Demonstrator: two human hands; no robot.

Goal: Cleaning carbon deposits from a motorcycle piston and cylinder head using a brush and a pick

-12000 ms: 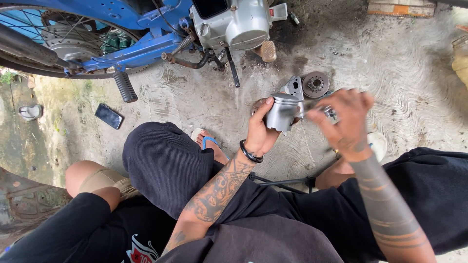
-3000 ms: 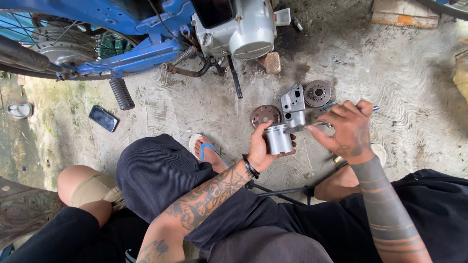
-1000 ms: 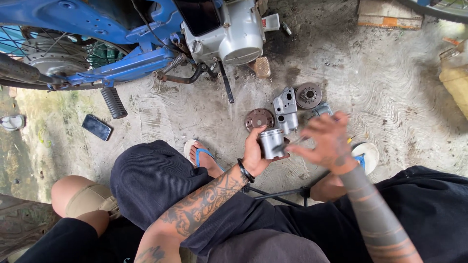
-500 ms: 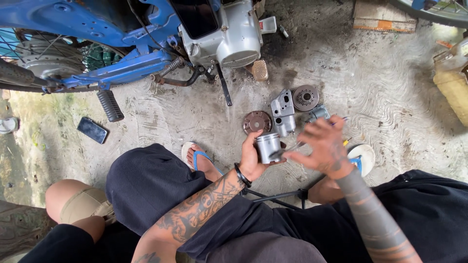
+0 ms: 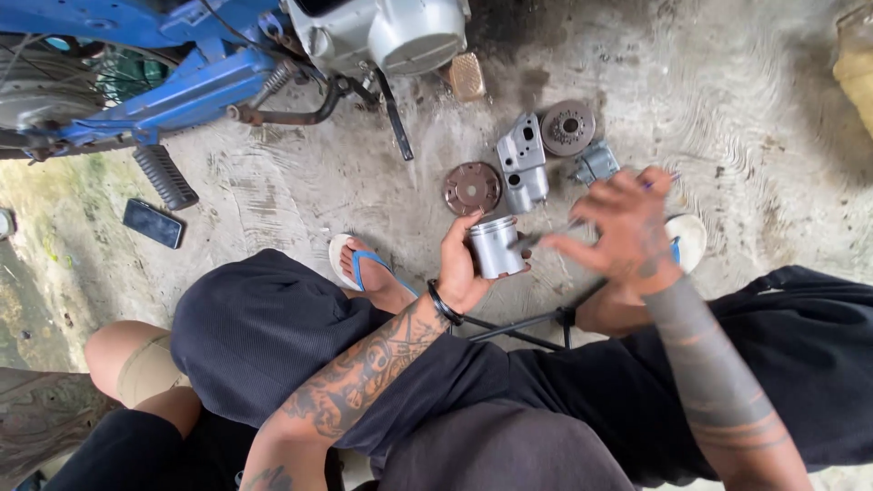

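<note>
- The piston [image 5: 496,246], a grey metal cylinder, sits upright in the left hand [image 5: 459,268], fingers wrapped round its side, above the concrete floor [image 5: 746,109].
- The right hand [image 5: 623,227], at the piston's 3 o'clock, pinches a thin tool [image 5: 536,238] whose tip touches the piston's wall; its other fingers are spread.
- Judged step: working on the piston's side with the tool.
- The next move seems to call for a steady left grip and fine tip control.
- At 12 o'clock lie a brown disc [image 5: 472,188], a grey housing [image 5: 522,162] and a sprocket [image 5: 567,127].
- Further, at 11 o'clock, stands the blue motorbike [image 5: 182,82]; a phone [image 5: 153,223] lies at 9 o'clock.
</note>
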